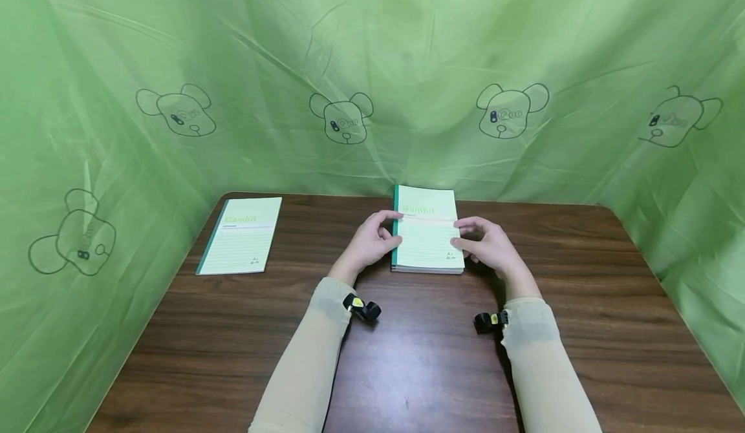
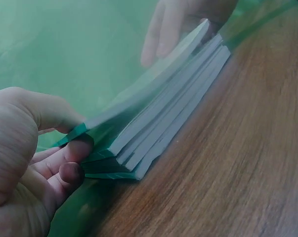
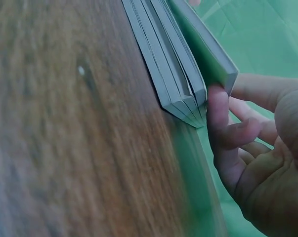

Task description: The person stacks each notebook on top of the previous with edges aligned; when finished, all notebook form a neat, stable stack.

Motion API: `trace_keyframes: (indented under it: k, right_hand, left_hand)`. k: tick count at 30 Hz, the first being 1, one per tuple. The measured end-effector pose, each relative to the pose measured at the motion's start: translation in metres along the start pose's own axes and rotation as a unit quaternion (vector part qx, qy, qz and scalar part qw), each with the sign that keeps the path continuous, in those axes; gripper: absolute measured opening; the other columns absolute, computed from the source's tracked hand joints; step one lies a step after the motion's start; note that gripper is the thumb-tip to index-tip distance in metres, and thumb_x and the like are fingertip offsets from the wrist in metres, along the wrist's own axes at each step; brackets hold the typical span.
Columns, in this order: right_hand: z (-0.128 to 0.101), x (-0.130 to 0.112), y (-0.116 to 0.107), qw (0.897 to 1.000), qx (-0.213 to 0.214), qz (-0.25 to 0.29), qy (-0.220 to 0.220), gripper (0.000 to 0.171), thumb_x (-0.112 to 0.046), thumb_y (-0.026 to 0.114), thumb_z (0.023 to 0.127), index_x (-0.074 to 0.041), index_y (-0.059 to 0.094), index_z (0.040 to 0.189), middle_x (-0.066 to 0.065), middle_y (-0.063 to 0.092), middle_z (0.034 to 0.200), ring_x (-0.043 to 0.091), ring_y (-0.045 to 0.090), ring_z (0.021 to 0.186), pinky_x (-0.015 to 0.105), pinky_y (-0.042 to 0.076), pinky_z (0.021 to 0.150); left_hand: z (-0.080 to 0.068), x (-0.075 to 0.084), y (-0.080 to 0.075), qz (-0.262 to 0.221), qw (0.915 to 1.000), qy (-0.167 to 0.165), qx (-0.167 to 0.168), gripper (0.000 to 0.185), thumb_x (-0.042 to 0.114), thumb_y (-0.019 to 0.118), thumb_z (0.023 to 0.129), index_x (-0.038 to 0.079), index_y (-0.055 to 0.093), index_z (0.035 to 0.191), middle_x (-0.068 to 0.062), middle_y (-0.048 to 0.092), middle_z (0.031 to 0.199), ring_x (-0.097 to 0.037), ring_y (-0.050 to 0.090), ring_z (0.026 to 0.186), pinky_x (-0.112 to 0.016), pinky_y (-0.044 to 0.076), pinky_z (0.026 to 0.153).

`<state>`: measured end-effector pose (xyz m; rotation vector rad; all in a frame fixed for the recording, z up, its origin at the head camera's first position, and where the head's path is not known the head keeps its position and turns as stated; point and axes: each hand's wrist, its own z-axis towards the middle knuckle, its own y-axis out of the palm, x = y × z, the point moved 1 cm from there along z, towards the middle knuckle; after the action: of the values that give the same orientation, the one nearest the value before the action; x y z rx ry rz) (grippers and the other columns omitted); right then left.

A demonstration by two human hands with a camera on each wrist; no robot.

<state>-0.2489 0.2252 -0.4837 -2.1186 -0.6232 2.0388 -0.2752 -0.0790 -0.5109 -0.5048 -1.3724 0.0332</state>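
Your forearms in pale sleeves reach up the dark wooden table (image 1: 419, 355) toward a stack of notebooks (image 1: 427, 252) lying near its far edge. Your left hand (image 1: 372, 242) pinches the green spine corner of the top notebook (image 2: 153, 81), thumb above and fingers beneath, raising it off the others. Your right hand (image 1: 485, 244) grips the opposite edge of that same notebook; the wrist view is blurred, but a fingertip seems tucked under its corner. Well apart to the left lies a single notebook (image 1: 241, 236), flat on the table
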Motion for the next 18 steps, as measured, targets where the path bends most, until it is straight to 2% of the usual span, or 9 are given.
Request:
trace_keyframes:
  k: [6, 10, 15, 18]
  right_hand:
    - [-0.004, -0.001, -0.004, 1.000, -0.003, 0.004, 0.011, 0.053, -0.013, 0.080, 0.100, 0.003, 0.059, 0.146, 0.029, 0.062, 0.141, 0.024, 0.073, 0.075, 0.029, 0.052, 0.060]
    - [-0.004, 0.002, -0.006, 1.000, -0.008, -0.003, 0.016, 0.053, -0.015, 0.079, 0.101, 0.002, 0.059, 0.147, 0.029, 0.063, 0.139, 0.025, 0.075, 0.078, 0.029, 0.052, 0.061]
    - [-0.001, 0.006, -0.004, 1.000, -0.001, -0.021, 0.009, 0.051, -0.017, 0.081, 0.100, 0.001, 0.063, 0.145, 0.027, 0.067, 0.137, 0.029, 0.073, 0.091, 0.034, 0.058, 0.073]
    - [0.001, 0.009, -0.003, 1.000, 0.003, -0.023, 0.006, 0.050, -0.016, 0.080, 0.100, 0.002, 0.064, 0.144, 0.027, 0.066, 0.138, 0.025, 0.070, 0.098, 0.037, 0.061, 0.081]
  left_hand:
    - [0.001, -0.005, 0.000, 0.031, 0.9995, -0.006, 0.008, 0.052, 0.013, 0.081, 0.095, 0.016, 0.066, 0.145, -0.019, 0.056, 0.138, -0.014, 0.063, 0.079, -0.030, 0.054, 0.073]
    - [0.003, -0.010, -0.001, 0.044, 0.9988, -0.018, 0.017, 0.053, 0.014, 0.082, 0.093, 0.017, 0.067, 0.144, -0.015, 0.053, 0.147, -0.015, 0.065, 0.083, -0.031, 0.055, 0.078]
    - [0.003, -0.011, -0.002, 0.060, 0.9977, -0.026, 0.022, 0.052, 0.014, 0.082, 0.093, 0.017, 0.068, 0.143, -0.014, 0.059, 0.138, -0.015, 0.064, 0.087, -0.031, 0.055, 0.080]
    - [0.002, -0.008, -0.002, 0.060, 0.9976, -0.026, 0.021, 0.051, 0.014, 0.081, 0.093, 0.015, 0.068, 0.143, -0.014, 0.060, 0.135, -0.016, 0.064, 0.089, -0.032, 0.055, 0.080]
